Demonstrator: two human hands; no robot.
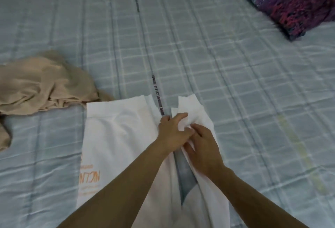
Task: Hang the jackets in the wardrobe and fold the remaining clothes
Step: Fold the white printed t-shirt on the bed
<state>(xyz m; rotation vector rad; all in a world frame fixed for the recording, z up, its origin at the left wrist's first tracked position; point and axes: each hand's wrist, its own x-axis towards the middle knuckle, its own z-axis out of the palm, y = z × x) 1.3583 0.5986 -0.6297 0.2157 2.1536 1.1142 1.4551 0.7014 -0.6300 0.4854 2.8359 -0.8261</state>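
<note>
A white garment (pixel 116 137) with orange print near its left edge lies spread on the bed in front of me. It splits into two strips, with bedsheet showing in the gap. My left hand (pixel 172 131) presses on the right strip near its far end, fingers curled into the cloth. My right hand (pixel 203 148) sits just beside it, pinching the same white strip. A crumpled beige garment (pixel 43 84) lies in a heap to the left, apart from both hands.
The bed (pixel 253 91) is covered with a pale blue checked sheet that has a dark printed stripe down the middle. A dark blue and purple pillow (pixel 290 1) lies at the far right corner.
</note>
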